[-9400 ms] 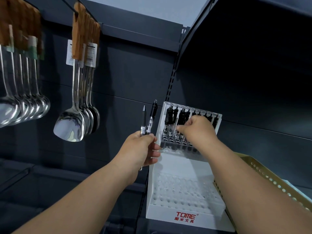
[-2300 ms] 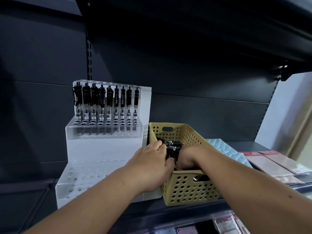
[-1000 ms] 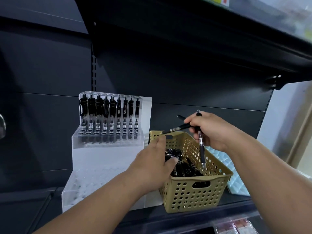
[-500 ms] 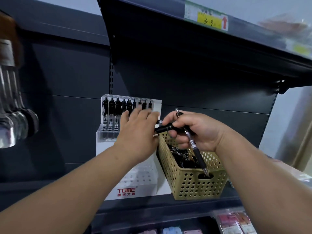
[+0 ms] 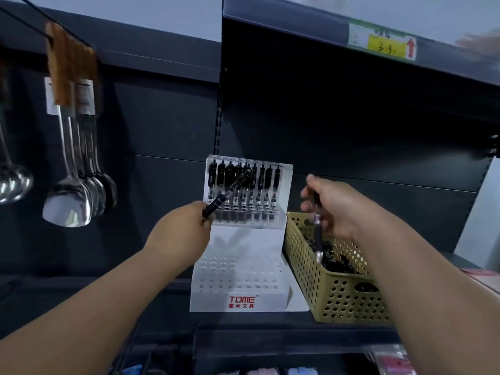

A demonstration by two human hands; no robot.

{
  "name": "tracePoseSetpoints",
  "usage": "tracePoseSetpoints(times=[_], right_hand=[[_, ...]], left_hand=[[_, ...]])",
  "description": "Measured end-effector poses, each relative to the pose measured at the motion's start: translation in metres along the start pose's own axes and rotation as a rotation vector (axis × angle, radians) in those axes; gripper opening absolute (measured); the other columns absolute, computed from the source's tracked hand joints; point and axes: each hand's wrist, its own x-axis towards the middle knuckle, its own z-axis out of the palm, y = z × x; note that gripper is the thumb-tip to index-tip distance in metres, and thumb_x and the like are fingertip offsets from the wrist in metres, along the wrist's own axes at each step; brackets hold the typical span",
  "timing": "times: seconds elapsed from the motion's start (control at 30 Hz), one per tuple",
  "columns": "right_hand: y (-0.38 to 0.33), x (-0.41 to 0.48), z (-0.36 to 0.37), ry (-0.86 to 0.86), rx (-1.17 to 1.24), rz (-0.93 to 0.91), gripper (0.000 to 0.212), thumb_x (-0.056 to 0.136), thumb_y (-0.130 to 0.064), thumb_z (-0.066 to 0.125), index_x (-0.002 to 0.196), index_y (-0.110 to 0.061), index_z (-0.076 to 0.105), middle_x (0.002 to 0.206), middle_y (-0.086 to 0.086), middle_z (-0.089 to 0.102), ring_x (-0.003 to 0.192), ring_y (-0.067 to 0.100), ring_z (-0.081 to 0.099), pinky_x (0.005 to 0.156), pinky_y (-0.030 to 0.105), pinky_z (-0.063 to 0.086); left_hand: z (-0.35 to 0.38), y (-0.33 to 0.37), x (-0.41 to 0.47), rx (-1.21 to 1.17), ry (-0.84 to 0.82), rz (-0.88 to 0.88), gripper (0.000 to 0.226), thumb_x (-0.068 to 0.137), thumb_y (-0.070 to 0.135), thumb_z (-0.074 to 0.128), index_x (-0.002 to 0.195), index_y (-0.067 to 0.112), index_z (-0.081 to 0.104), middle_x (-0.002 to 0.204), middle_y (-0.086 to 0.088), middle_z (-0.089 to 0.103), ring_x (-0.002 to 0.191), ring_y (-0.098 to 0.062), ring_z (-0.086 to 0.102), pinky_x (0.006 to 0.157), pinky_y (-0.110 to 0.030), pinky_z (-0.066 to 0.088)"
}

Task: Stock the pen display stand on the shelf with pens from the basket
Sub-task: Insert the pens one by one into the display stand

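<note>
Now the left hand (image 5: 181,231) pinches a pen (image 5: 227,194), angled up across the filled top row of the display stand (image 5: 243,239). The right hand (image 5: 335,209) curls round a second pen (image 5: 318,236), apparently tip-down, above the basket (image 5: 346,293). Smart play: turn both tips down and seat them in empty lower holes.
</note>
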Motion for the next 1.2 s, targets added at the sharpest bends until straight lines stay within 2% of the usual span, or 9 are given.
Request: tracePoseSetpoints(times=[0.13,0.27,0.33,0.47,0.57,0.7,0.9,1.0,1.2], right_hand=[[-0.009,0.009,0.009,0.067,0.190,-0.045,0.033,0.101,-0.044,0.044,0.098,-0.012,0.052,0.080,0.008,0.059,0.061,0.016,0.055,0.042,0.022,0.045],[-0.020,0.023,0.014,0.070,0.291,-0.087,0.018,0.099,-0.016,0.055,0.113,-0.005,0.053,0.086,0.013,0.060,0.075,0.019,0.062,0.050,0.025,0.058],[-0.024,0.031,0.015,0.092,0.250,-0.104,0.009,0.093,0.004,0.056,0.100,-0.002,0.054,0.091,0.015,0.059,0.076,0.020,0.062,0.052,0.024,0.055],[-0.030,0.037,0.028,0.132,0.232,-0.193,0.027,0.088,0.017,0.053,0.087,-0.010,0.047,0.100,0.017,0.056,0.086,0.025,0.061,0.070,0.029,0.059],[-0.031,0.040,0.045,0.114,0.164,-0.283,0.027,0.088,0.013,0.056,0.091,-0.012,0.047,0.105,0.015,0.056,0.088,0.024,0.064,0.076,0.030,0.060],[-0.031,0.043,0.073,0.091,0.073,-0.438,0.016,0.092,0.002,0.060,0.089,-0.011,0.052,0.100,0.014,0.061,0.081,0.020,0.066,0.071,0.027,0.060],[-0.031,0.045,0.108,0.087,-0.089,-0.602,0.008,0.096,-0.010,0.056,0.105,-0.012,0.057,0.093,0.004,0.061,0.073,0.013,0.066,0.079,0.045,0.060],[-0.033,0.047,0.122,0.135,-0.200,-0.703,0.009,0.095,-0.015,0.058,0.103,-0.011,0.058,0.097,0.010,0.064,0.082,0.024,0.065,0.073,0.038,0.057],[-0.033,0.056,0.144,0.116,-0.303,-0.757,0.017,0.095,-0.019,0.059,0.106,-0.006,0.058,0.095,0.004,0.060,0.081,0.018,0.057,0.062,0.030,0.047]], left_hand=[[0.000,0.002,0.004,-0.400,-0.079,-0.175,0.023,0.098,0.023,0.043,0.089,0.005,0.054,0.068,-0.013,0.054,0.058,-0.025,0.049,0.060,-0.038,0.046],[0.005,0.012,0.008,-0.621,-0.138,-0.253,0.026,0.099,0.027,0.045,0.091,0.006,0.057,0.066,-0.009,0.052,0.053,-0.019,0.048,0.050,-0.024,0.041],[0.007,0.016,0.011,-0.661,-0.139,-0.249,0.025,0.100,0.029,0.045,0.088,0.010,0.057,0.064,-0.006,0.052,0.051,-0.017,0.047,0.043,-0.020,0.037],[0.010,0.014,0.015,-0.777,-0.155,-0.290,0.020,0.100,0.028,0.045,0.089,0.014,0.053,0.060,-0.003,0.043,0.048,-0.015,0.035,0.042,-0.022,0.030],[0.010,0.008,0.017,-0.829,-0.123,-0.312,0.014,0.100,0.027,0.046,0.092,0.017,0.051,0.060,-0.004,0.039,0.049,-0.014,0.030,0.044,-0.024,0.026],[0.009,-0.003,0.019,-0.838,-0.071,-0.310,0.013,0.100,0.026,0.047,0.093,0.017,0.053,0.059,-0.004,0.045,0.048,-0.015,0.033,0.040,-0.023,0.028],[0.008,-0.018,0.020,-0.855,-0.044,-0.323,0.016,0.099,0.027,0.046,0.088,0.017,0.053,0.057,-0.003,0.048,0.046,-0.015,0.036,0.040,-0.021,0.030],[0.006,-0.023,0.019,-0.871,-0.043,-0.331,0.016,0.099,0.026,0.046,0.091,0.016,0.055,0.056,-0.003,0.047,0.045,-0.014,0.036,0.039,-0.022,0.029],[0.001,-0.039,0.017,-0.870,-0.041,-0.338,0.015,0.099,0.026,0.047,0.091,0.016,0.055,0.058,-0.004,0.047,0.045,-0.013,0.037,0.039,-0.021,0.031]])
